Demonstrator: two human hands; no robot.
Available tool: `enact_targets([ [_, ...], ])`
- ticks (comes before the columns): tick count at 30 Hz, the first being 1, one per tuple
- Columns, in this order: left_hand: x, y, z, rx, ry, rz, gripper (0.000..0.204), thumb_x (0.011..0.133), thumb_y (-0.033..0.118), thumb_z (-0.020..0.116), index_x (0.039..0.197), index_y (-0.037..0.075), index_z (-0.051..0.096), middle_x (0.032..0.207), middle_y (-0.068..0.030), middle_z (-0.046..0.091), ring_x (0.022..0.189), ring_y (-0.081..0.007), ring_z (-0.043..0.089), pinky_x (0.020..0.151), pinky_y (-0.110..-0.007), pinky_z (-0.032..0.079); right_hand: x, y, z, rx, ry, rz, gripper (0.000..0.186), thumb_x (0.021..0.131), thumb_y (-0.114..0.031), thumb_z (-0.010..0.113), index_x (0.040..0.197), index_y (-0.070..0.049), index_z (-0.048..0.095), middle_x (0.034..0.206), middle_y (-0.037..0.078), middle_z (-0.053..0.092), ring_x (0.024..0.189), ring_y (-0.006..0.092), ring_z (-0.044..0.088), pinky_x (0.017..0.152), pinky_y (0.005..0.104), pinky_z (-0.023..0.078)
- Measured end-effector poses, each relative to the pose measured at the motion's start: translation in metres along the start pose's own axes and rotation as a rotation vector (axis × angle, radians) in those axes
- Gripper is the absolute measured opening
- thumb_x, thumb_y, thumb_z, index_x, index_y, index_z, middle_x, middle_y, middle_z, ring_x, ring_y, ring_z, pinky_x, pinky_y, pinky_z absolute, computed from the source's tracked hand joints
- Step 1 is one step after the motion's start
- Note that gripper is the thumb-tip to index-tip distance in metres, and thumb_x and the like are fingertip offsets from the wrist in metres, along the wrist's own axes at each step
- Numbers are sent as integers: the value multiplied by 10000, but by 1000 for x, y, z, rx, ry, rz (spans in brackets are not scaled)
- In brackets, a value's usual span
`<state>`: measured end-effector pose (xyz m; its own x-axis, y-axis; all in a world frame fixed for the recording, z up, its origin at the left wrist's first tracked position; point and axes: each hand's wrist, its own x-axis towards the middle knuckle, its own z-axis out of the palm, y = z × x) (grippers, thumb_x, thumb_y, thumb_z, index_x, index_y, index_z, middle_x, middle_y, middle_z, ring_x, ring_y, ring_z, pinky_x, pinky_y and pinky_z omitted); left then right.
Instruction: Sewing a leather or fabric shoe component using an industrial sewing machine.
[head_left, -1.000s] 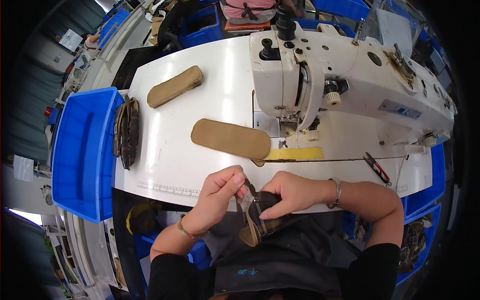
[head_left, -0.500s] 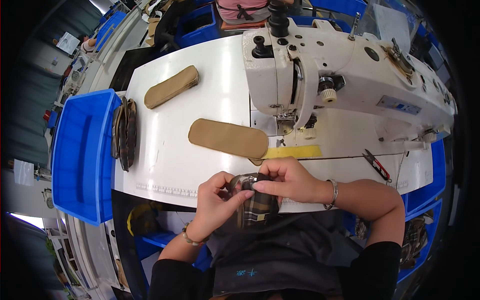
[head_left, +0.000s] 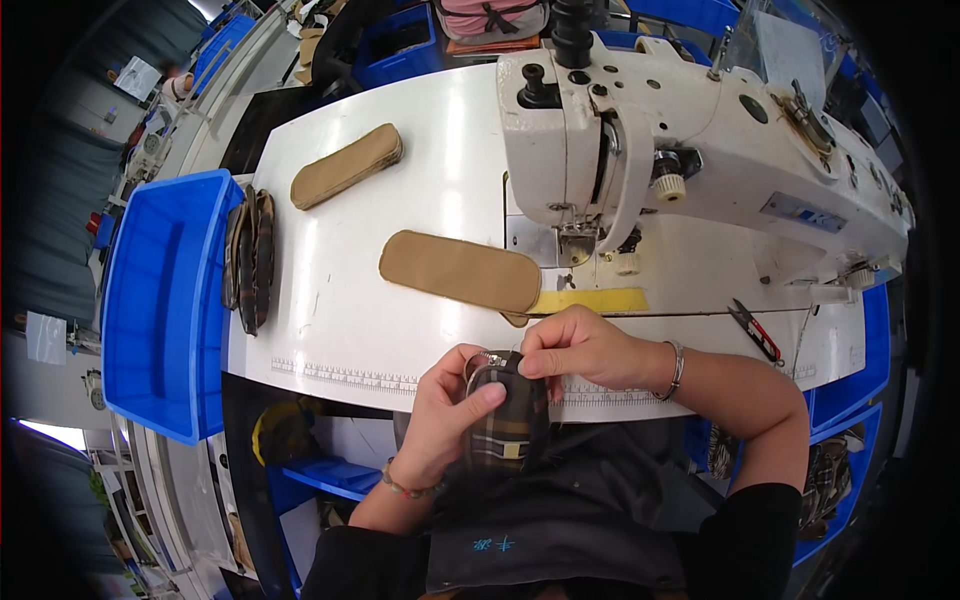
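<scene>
Between my hands, at the front edge of the sewing table, is a dark plaid zippered pouch (head_left: 512,410) with a small pale label on its lower part. My left hand (head_left: 447,405) grips its left side, thumb lying on the front face. At the upper right corner, by the zipper, my right hand (head_left: 572,350) pinches the pouch between thumb and fingers. A tan oblong fabric piece (head_left: 460,270) lies just beyond my hands, with the edge of another piece showing under it. Farther back sits a stack of similar tan pieces (head_left: 346,166).
A white sewing machine (head_left: 640,150) stands at the right of the white table (head_left: 330,290). Red-handled thread snips (head_left: 757,332) lie right of my right hand; a yellow strip (head_left: 592,300) is by the needle plate. Folded plaid pouches (head_left: 250,262) rest beside a blue bin (head_left: 160,310) at left.
The pouch has turned so its front face and label show more fully. My right hand has shifted slightly up and right, to the pouch's upper corner; my left hand still holds its left side.
</scene>
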<state>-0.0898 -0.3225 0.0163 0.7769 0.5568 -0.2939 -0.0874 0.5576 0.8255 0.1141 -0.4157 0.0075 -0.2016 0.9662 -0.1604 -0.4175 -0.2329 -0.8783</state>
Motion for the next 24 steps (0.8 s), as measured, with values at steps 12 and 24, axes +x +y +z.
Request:
enact_targets([
  [12,-6,-4,8,277,32,42,207,911,64,712,1098,-24,696,968,-49,727,863,-83,653,785,-241,531,2,2,1,-54,101,-32,187,843,-138,803,867,-33,650,764,3,657,629,37,581,549,186,466],
  [24,-1,-6,5,234,-57,56,111,865,38,745,959,-10,711,809,9,630,756,-63,579,692,-224,465,3,2,-5,-78,21,29,240,781,-86,847,811,-48,611,728,-16,630,642,37,565,595,194,455],
])
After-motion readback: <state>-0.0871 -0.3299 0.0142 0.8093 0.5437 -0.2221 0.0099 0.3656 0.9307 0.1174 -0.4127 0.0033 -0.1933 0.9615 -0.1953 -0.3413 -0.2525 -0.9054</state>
